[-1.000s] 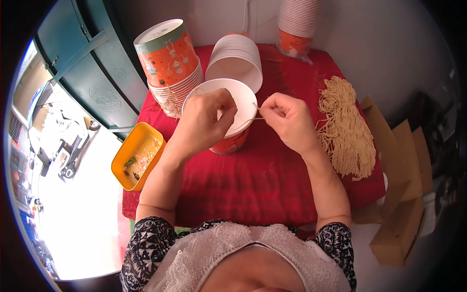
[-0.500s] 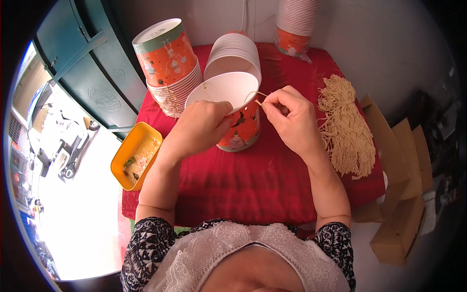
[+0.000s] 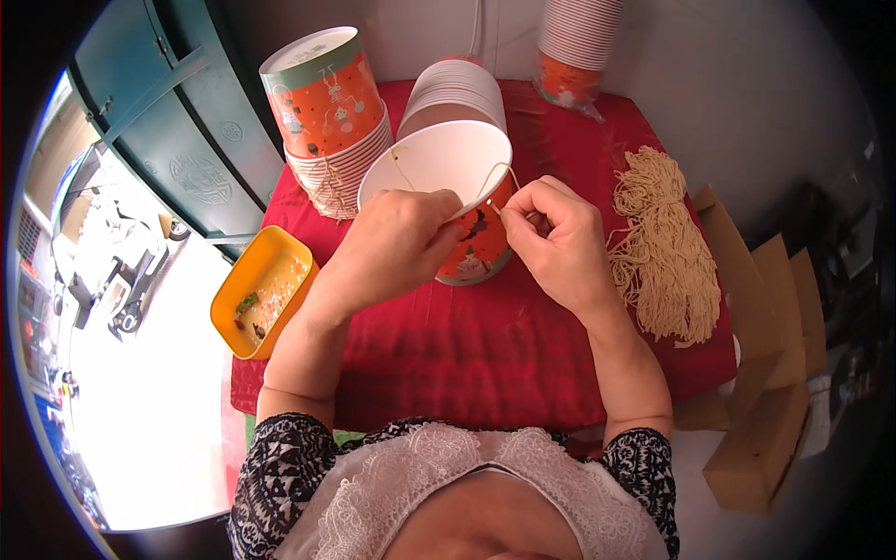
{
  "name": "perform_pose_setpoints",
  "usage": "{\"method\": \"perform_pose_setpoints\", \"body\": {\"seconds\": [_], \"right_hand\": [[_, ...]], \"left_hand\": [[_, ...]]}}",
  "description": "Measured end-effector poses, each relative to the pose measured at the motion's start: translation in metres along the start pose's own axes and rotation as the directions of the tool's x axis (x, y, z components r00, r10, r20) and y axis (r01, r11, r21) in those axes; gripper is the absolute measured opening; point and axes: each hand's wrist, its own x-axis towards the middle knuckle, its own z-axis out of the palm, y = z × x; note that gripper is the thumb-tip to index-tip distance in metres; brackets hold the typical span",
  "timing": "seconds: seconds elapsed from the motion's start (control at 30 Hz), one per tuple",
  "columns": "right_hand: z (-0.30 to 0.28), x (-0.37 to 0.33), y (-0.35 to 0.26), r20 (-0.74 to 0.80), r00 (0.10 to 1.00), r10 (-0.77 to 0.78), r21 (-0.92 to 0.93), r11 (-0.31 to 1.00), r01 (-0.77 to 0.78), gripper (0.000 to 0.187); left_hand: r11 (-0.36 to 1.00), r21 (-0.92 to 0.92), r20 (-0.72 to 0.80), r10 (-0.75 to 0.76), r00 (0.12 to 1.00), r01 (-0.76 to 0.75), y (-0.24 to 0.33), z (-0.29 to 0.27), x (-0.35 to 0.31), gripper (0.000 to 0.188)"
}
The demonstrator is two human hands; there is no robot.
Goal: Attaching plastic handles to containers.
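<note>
An orange paper bucket point(image 3: 481, 245) with a white inside stands tilted on the table between my hands. My left hand point(image 3: 399, 245) is closed on its near rim, the thumb outside. A thin cord point(image 3: 505, 167) arches from inside the bucket over the right part of the rim. Just outside that rim, my right hand point(image 3: 556, 233) is closed in a pinch at the cord's end, close to a small light spot on the bucket wall. The fingertips cover the tip of the cord. Another strand runs down the inner left wall.
A red cloth point(image 3: 448, 355) covers the table. Stacked buckets point(image 3: 322, 103) stand at the far left, nested buckets point(image 3: 455, 93) lie behind, and a wrapped stack point(image 3: 574, 56) stands at the back right. A cord bundle point(image 3: 661, 247) lies right, a yellow tub point(image 3: 245, 308) left, cardboard point(image 3: 761, 429) beyond the table.
The bucket and my left hand have shifted slightly right. The cord now arches higher over the rim, and my right fingertips are nearer the bucket's outer wall.
</note>
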Motion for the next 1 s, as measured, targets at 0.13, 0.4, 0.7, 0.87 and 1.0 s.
{"method": "perform_pose_setpoints", "body": {"seconds": [0.13, 0.4, 0.7, 0.87, 1.0], "right_hand": [[-0.0008, 0.0002, 0.0007, -0.001, 1.000, -0.002, -0.011, 1.000, 0.002, 0.008], [-0.0008, 0.0004, 0.0004, -0.007, 1.000, 0.000, -0.007, 1.000, 0.000, 0.010], [0.0004, 0.0022, -0.0006, -0.018, 1.000, 0.005, -0.012, 1.000, -0.005, 0.012], [0.0018, 0.0014, 0.0037, -0.011, 1.000, 0.007, 0.000, 1.000, -0.007, 0.010], [0.0064, 0.0017, 0.0056, -0.051, 0.999, -0.004, -0.018, 1.000, 0.003, 0.010]], "left_hand": [[1.000, 0.021, -0.001, 0.023, 1.000, -0.023, 0.0010, 0.0014, 0.0000, 0.010], [0.999, 0.037, -0.002, 0.036, 0.999, -0.036, 0.0006, 0.0023, -0.0004, 0.010], [0.998, 0.038, 0.007, 0.040, 0.999, -0.040, 0.0012, 0.0030, -0.0001, 0.009], [0.998, 0.038, 0.000, 0.041, 0.999, -0.041, 0.0014, 0.0043, 0.0001, 0.009], [0.997, 0.040, -0.017, 0.063, 0.998, -0.062, 0.0030, 0.0061, 0.0003, 0.008]]}}
